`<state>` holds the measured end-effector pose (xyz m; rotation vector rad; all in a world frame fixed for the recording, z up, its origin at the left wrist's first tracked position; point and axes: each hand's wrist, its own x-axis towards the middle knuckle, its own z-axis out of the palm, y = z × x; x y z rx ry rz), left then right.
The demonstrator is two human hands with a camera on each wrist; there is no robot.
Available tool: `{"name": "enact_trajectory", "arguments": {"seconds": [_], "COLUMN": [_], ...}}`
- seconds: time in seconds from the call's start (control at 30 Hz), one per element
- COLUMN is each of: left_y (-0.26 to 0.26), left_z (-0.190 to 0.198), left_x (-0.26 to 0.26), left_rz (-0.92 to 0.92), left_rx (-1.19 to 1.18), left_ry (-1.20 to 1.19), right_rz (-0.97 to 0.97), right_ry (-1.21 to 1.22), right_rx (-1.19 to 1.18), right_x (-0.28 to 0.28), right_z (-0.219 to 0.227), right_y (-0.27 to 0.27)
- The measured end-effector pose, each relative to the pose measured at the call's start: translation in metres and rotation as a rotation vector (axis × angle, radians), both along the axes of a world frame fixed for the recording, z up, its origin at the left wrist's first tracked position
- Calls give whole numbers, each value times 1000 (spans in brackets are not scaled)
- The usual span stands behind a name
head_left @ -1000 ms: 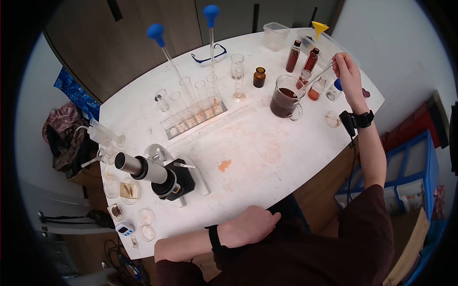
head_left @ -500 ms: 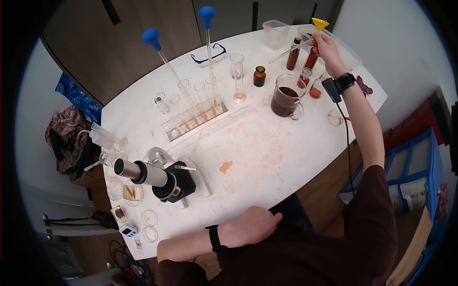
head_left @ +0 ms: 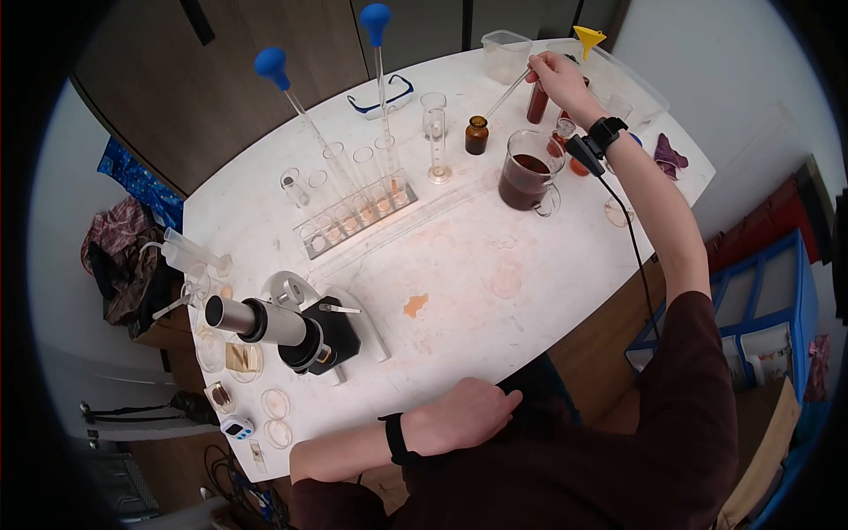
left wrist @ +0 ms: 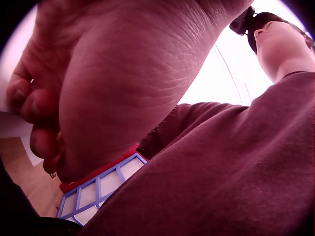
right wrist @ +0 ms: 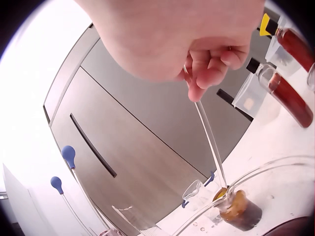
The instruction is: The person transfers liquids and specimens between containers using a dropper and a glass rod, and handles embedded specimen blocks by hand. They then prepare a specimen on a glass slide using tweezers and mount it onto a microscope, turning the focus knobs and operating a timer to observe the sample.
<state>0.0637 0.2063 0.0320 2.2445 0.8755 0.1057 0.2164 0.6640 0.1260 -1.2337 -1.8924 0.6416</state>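
Note:
My right hand pinches a thin glass rod near its upper end, above the far right part of the table. The rod slants down to the mouth of a small brown glass bottle; in the right wrist view the rod meets the neck of the bottle, and whether its tip is inside I cannot tell. Just right of the bottle stands a glass jug of dark brown liquid. My left hand lies at the table's front edge, fingers loosely curled, holding nothing.
A microscope stands front left, behind it a test tube rack with blue-bulbed pipettes. A measuring cylinder is left of the bottle. Vials of red liquid, a yellow funnel and plastic tubs occupy the back right.
My right hand has moved left with the rod, from above the jug, past the red vials, to the brown bottle. The left hand has stayed put.

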Motion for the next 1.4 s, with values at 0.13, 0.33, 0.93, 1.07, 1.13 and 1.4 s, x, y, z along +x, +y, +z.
{"name": "enact_trajectory", "arguments": {"seconds": [0.13,0.33,0.93,1.07,1.13,1.4], "left_y": [-1,-1,-3,-3,-2,-6], "left_z": [-1,-4,-7,-7,-6,-12], "left_x": [0,-2,-2,-1,0,0], "left_rz": [0,6,9,2,0,9], "left_rx": [2,12,32,49,48,76], "left_ry": [6,-2,-17,-5,8,-7], "right_rz": [54,85,124,76,82,-8], "right_ry": [-97,-148,-223,-244,-212,-161], "right_rx": [-11,-70,-103,-122,-127,-110], "right_x": [-15,-24,-28,-27,-17,44], "right_z": [1,-2,4,11,13,31], "right_y": [-4,-8,-16,-29,-30,-23]}}
